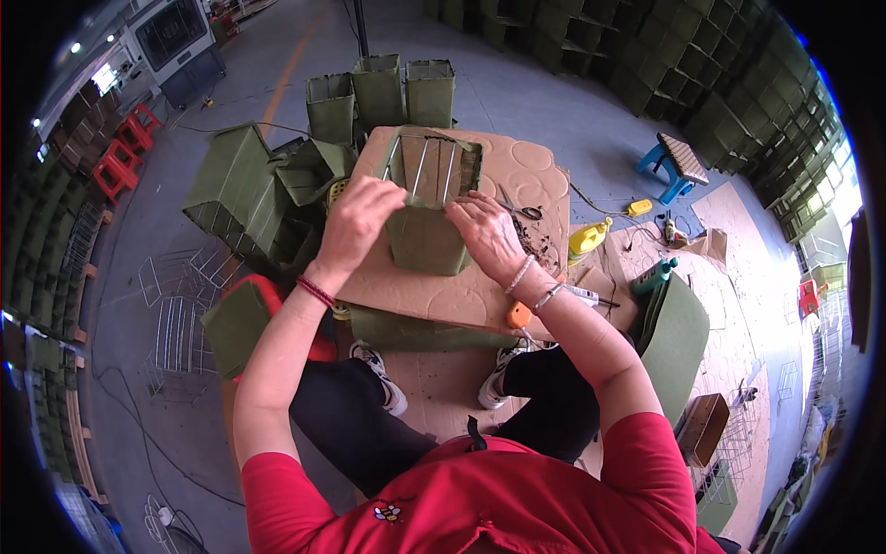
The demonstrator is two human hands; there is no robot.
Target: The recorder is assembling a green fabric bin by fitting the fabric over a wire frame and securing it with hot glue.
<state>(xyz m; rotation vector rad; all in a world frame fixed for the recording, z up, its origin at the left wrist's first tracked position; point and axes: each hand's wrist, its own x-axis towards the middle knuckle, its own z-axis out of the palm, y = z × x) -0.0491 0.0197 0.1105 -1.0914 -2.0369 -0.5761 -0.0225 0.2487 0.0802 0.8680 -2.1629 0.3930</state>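
A green felt box (pixel 427 242) over a wire frame stands on a cardboard-topped table (pixel 517 171) in front of me, its open top showing bare metal rods. Both hands are at its near rim. My left hand (pixel 358 217) is closed in a pinch on the rim's left corner. The fingers of my right hand (pixel 487 226) pinch the right corner of the same rim. Black-handled scissors (pixel 528 212) lie to the right of the box, beside dark scraps (pixel 540 247). An orange tool (pixel 519 315) with a white cord rests at the table's near right edge.
Three upright green boxes (pixel 378 92) stand beyond the table, with more piled (pixel 242 189) at the left. A yellow bottle (pixel 588 240) is on the right. Wire frames (pixel 180 332) lie on the left floor. Green felt sheets (pixel 678 342) flank my right leg. A blue stool (pixel 674 168) stands far right.
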